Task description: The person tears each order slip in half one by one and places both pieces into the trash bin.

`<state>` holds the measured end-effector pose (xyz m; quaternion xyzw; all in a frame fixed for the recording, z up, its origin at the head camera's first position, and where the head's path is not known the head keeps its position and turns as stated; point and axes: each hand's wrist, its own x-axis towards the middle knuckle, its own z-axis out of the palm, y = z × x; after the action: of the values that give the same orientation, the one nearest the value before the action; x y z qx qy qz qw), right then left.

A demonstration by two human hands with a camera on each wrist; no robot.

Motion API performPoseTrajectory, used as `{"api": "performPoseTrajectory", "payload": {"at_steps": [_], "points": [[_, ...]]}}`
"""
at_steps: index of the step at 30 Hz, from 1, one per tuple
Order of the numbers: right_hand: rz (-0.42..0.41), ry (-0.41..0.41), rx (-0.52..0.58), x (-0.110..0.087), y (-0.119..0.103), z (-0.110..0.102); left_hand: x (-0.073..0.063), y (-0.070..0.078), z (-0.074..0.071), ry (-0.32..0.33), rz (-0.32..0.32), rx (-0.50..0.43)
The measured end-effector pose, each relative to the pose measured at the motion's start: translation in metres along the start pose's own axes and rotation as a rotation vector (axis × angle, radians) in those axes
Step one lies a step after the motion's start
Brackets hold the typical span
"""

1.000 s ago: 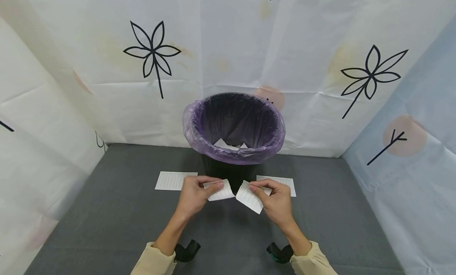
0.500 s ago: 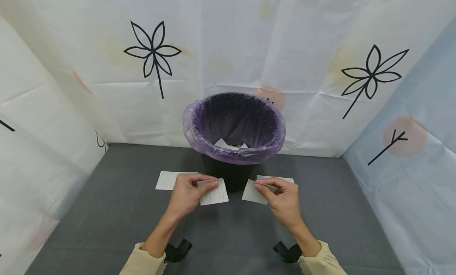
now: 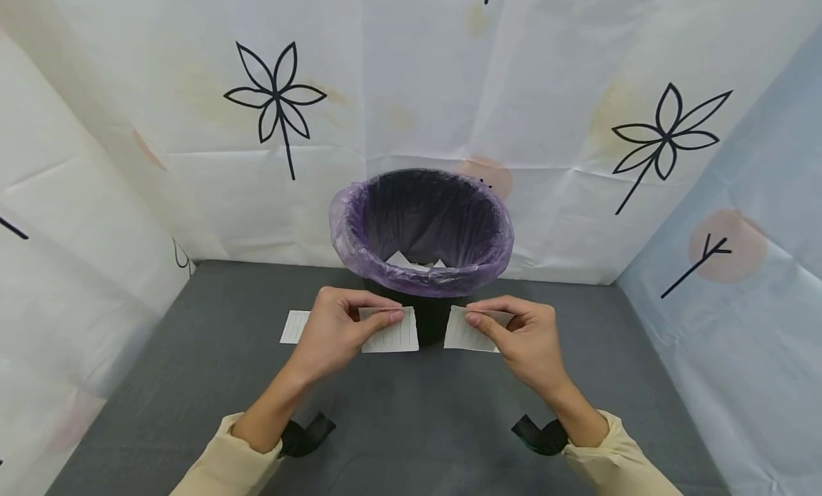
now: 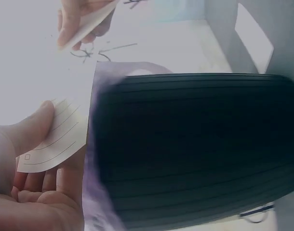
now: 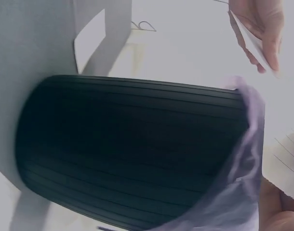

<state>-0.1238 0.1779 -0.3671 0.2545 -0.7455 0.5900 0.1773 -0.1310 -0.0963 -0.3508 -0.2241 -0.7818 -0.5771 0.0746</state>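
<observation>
Separation appears complete; we see the left hand [image 3: 334, 333] pinching one paper piece [image 3: 399, 335], the right hand [image 3: 531, 342] a second piece [image 3: 464, 333], both before the bin [image 4: 195, 149], neither inside; scraps [image 3: 404, 262] lie within; one strip [image 3: 294, 327] outside looks untorn.

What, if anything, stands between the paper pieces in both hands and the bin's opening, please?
Only the near rim of the bin, wrapped in purple liner, visibly separates the paper pieces from the opening.

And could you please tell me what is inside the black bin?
Inside the black bin, lined with a purple bag, some white paper pieces show. The bag's front rim covers part of them, and anything beneath them is hidden.
</observation>
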Motion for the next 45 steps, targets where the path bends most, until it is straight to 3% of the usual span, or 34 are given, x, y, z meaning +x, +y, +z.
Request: {"api": "performPoseTrajectory", "payload": {"at_steps": [10,19,31,45], "points": [[-0.118,-0.031,-0.009,0.029,-0.029,-0.007,0.025,0.047,-0.015,-0.045,0.062,0.045],[-0.143,-0.05,-0.029,0.055,-0.05,-0.012,0.047,0.073,-0.027,-0.059,0.098,0.057],[-0.15,-0.033,-0.092,0.092,-0.066,-0.019,0.078,0.091,-0.038,-0.053,0.135,0.016],[-0.09,-0.047,-0.077,0.139,-0.07,-0.019,0.119,0.102,-0.046,-0.033,0.011,0.037]]}}
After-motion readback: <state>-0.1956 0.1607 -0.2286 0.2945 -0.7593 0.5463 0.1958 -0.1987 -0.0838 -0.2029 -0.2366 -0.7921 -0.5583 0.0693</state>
